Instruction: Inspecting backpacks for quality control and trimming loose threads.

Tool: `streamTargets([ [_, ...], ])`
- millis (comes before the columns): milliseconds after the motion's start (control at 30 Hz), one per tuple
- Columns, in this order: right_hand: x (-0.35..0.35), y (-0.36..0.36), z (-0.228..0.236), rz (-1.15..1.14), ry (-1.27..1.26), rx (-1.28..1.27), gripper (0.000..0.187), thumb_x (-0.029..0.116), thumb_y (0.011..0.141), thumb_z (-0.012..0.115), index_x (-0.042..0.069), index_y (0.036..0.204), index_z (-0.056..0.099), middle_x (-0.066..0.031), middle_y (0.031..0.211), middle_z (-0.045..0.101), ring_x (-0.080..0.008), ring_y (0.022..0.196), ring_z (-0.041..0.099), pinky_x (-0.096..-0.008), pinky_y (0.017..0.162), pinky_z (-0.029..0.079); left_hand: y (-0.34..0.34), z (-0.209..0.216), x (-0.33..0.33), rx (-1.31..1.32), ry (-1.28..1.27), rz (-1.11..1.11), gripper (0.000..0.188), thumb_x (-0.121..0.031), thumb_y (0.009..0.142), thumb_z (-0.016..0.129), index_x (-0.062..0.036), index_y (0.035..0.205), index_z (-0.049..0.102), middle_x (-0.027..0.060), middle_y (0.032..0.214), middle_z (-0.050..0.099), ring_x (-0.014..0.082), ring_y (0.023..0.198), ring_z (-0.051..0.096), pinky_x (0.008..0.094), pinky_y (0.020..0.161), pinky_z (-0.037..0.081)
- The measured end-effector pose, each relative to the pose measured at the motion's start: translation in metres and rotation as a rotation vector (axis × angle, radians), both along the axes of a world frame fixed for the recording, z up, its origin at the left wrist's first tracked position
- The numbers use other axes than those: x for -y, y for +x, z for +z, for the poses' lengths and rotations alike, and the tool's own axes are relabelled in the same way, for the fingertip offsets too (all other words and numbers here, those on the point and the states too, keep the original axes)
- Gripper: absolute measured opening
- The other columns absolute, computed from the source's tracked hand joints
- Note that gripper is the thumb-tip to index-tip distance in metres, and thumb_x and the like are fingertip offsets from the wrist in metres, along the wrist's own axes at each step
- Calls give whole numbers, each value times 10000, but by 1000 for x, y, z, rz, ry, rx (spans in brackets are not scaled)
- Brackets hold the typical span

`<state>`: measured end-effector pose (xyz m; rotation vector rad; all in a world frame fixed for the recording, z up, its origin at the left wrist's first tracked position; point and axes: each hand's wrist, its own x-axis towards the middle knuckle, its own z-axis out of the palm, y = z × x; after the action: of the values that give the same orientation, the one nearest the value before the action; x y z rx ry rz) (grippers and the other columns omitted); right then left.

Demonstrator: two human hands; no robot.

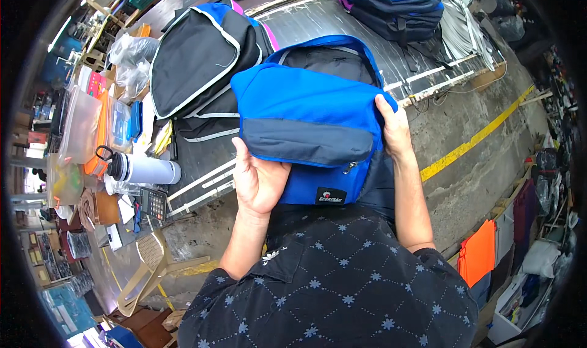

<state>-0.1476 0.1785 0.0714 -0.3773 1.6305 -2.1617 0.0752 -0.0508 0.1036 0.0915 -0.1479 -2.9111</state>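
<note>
A blue backpack (312, 97) with a dark navy front panel is held up in front of my body, its top opening showing a dark lining. My right hand (394, 128) grips its right side edge, thumb on the blue fabric. My left hand (260, 180) holds the left side of its front, palm turned up and fingers partly hidden behind the navy panel (306, 141). A small zipper pull (350, 167) hangs at the panel's lower right, and a black label (331, 195) sits near the bottom.
Black bags with grey piping (195, 63) lie on the dark table (205, 155) to the left. More blue backpacks (391, 11) are stacked at the far right, beside grey strips (465, 33). A white bottle (147, 167), a calculator (153, 202) and a beige chair (147, 265) are at left.
</note>
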Motion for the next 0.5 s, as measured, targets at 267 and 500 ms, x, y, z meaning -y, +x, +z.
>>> streamTargets([
  [267,44,-50,55,3,-211,19,465,390,1089,692,-27,1292,725,-114,1233,775,-196,1043,750,-362,982,592,3,59,-1,75,-1013,76,644,-80,1076,551,-25,1690,364,161,1596,558,294,1360,582,387,1114,489],
  [500,75,-88,0,180,292,68,682,508,993,788,-45,1378,681,-160,1277,761,-221,1104,729,-354,982,578,-59,12,25,264,-2439,420,279,-184,1005,734,-1,1215,739,173,1190,758,386,1147,671,491,1025,518],
])
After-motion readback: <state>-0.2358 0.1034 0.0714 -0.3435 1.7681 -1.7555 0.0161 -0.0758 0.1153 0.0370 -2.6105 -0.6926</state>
